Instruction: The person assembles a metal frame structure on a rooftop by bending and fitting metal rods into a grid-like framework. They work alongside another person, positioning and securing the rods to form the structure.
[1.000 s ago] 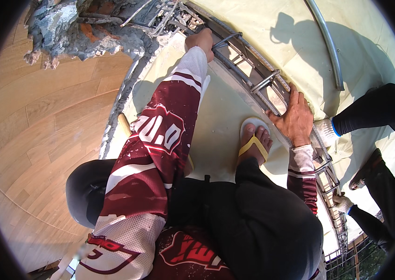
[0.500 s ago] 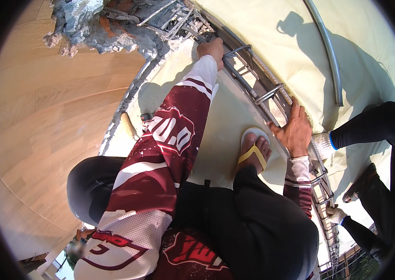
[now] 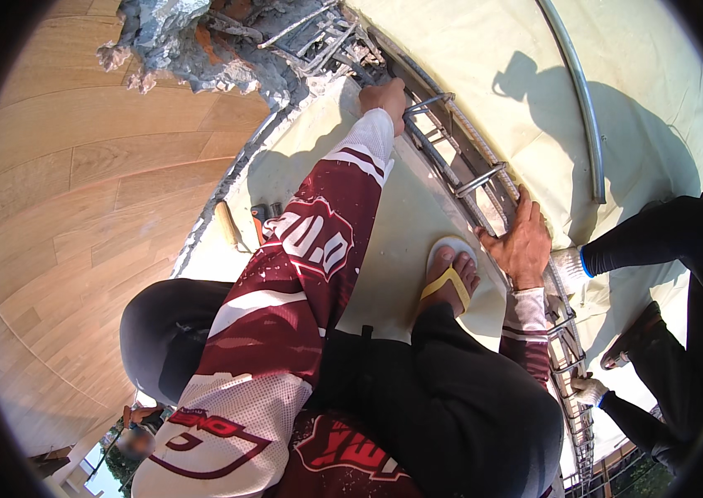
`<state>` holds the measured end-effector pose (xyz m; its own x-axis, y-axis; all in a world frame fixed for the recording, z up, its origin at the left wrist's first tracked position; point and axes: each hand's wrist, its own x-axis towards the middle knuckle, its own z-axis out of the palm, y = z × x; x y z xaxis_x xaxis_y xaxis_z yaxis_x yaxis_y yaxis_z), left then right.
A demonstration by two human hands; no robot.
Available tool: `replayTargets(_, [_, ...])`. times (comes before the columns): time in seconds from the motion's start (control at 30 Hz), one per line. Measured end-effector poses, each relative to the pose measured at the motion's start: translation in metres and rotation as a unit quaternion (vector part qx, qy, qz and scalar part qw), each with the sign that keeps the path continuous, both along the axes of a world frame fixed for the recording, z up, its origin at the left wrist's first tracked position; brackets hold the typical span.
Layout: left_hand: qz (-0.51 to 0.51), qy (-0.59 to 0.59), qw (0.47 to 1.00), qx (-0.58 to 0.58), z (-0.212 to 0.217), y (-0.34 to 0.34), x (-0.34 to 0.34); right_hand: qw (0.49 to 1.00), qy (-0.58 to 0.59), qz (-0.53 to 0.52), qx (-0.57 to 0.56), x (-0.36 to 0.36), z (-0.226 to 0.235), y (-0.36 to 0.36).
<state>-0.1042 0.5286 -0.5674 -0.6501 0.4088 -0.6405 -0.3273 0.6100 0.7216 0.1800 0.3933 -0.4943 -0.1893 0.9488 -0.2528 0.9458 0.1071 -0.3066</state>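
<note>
I squat on a pale concrete slab (image 3: 384,249) beside a long steel rebar cage (image 3: 472,178) that runs diagonally across the view. My left hand (image 3: 384,95), arm stretched out in a maroon and white sleeve, is closed around a stirrup at the far part of the cage. My right hand (image 3: 521,241) lies flat on the cage's rods nearer to me, fingers spread. My foot in a yellow flip-flop (image 3: 449,278) stands just left of that hand.
Broken concrete rubble (image 3: 202,41) with bent bars sits at the cage's far end. A curved metal pipe (image 3: 584,108) lies on the pale sheet beyond. A co-worker in dark clothes (image 3: 667,249) with a white glove (image 3: 588,388) is at the right. Pliers (image 3: 264,217) and a wooden handle (image 3: 227,226) lie on the slab.
My head has shifted, so the cage sits slightly further right in view. Both hands stay on the rebar cage at about the same spots.
</note>
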Motion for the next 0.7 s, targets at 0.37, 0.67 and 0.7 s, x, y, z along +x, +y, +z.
replayTargets(0.37, [-0.002,-0.015,1.0,-0.004,0.016,-0.002,0.003,1.0,-0.001,0.002,-0.004,-0.001,0.003,0.001])
replayTargets(0.67, [0.005,-0.017,1.0,0.008,0.011,-0.001,0.003,1.0,-0.003,0.003,0.001,0.0,-0.001,0.0])
replayTargets(0.7, [0.006,-0.01,1.0,0.001,0.01,-0.001,0.003,1.0,0.0,0.003,0.003,0.001,-0.002,0.0])
